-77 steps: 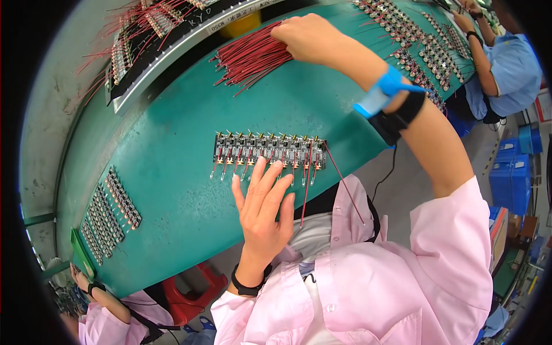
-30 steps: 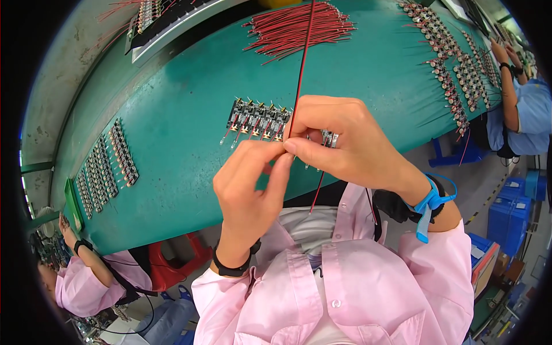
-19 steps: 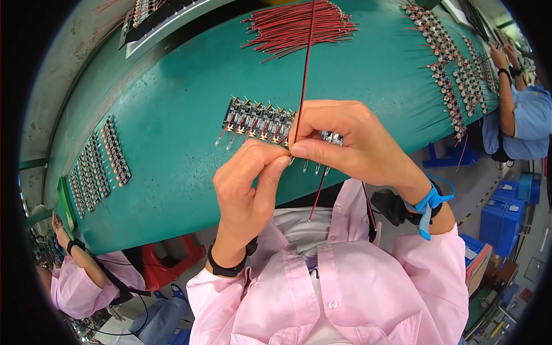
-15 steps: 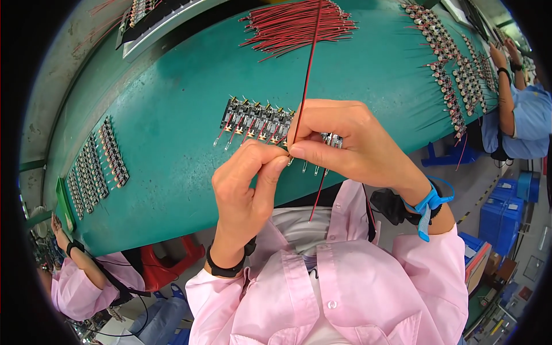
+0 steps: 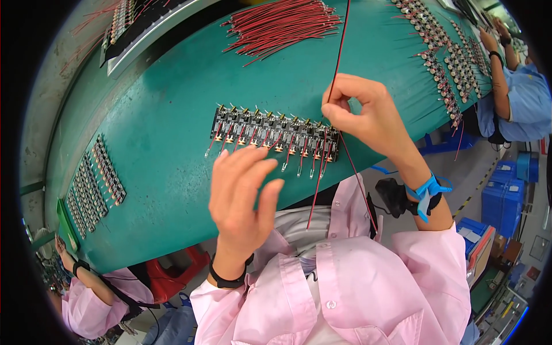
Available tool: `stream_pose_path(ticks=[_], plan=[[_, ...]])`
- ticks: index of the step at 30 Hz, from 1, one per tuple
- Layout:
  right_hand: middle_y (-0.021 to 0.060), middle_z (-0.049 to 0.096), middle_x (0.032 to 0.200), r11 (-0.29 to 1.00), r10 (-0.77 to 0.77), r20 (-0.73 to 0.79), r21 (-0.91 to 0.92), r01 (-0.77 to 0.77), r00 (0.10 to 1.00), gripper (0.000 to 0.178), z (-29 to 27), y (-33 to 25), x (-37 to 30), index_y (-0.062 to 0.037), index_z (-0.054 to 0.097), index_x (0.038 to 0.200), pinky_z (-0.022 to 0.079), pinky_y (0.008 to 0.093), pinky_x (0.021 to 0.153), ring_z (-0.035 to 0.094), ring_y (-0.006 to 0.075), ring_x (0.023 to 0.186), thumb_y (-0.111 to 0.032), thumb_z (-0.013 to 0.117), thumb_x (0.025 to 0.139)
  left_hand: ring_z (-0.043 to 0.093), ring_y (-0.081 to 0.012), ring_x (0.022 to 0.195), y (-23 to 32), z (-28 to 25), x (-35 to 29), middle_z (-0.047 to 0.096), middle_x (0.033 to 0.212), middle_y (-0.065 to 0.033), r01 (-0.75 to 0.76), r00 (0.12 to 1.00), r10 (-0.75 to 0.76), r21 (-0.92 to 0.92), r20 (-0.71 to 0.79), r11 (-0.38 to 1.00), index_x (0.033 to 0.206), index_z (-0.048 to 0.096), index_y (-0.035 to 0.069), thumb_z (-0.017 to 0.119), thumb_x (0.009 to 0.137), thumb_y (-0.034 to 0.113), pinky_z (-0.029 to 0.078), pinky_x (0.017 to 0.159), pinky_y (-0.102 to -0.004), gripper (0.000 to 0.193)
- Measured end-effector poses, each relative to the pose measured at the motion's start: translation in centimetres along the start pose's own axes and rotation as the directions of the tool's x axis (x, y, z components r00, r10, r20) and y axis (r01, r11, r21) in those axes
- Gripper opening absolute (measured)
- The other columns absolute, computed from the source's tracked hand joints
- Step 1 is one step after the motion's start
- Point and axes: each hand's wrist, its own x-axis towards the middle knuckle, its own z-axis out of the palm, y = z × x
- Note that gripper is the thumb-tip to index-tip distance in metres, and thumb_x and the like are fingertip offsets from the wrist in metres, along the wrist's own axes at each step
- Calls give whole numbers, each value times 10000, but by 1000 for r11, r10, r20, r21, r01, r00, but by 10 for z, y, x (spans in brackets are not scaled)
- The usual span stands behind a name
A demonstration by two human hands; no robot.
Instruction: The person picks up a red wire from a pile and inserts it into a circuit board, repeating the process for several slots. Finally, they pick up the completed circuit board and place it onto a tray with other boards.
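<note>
A strip of small circuit boards (image 5: 270,131) with short red wire pieces and clear-tipped parts lies at mid-table. Just in front of it my left hand (image 5: 244,195) is open, fingers spread, holding nothing. My right hand (image 5: 362,112) is pinched round a long red-and-black wire (image 5: 342,46) beyond the strip's right end. That wire stands up past the top of the view, and a length of wire (image 5: 359,190) also trails below the hand over the table edge. Another red wire (image 5: 313,204) hangs from the strip's right part. Where the pinched wire ends is hidden by my fingers.
A pile of red-and-black wires (image 5: 282,29) lies at the far side. Finished-looking board rows with round parts (image 5: 440,57) sit at right, more board rows (image 5: 95,184) at left. A metal-edged tray (image 5: 155,37) stands far left. Co-workers (image 5: 520,103) are on both sides.
My left hand has let go and opened, drawing back from the boards. My right hand has moved right and away with the wire, uncovering the strip.
</note>
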Motion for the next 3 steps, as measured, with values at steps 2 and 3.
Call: stream_pose_path(ticks=[2, 3], plan=[[14, 536, 669, 991, 128, 6, -38, -127, 992, 52, -4, 9, -2, 8, 537, 684, 384, 232, 543, 468, 107, 582, -33, 562, 704, 531, -259, 993, 0, 4, -5, 568, 1017, -137, -59, 991, 48, 87, 121, 994, 943, 578, 29, 626, 723, 96, 352, 878, -388, 234], [11, 538, 671, 980, 191, 8, -57, -190, 982, 60, -6, 13, -3, 5, 537, 682, 385, 231, 548, 468, 109, 581, -43, 559, 712, 501, -265, 1063, 2, 9, -7, 551, 1072, -141, -59, 982, 42, 93, 182, 994, 974, 572, 38, 629, 731, 127, 310, 923, -401, 265]])
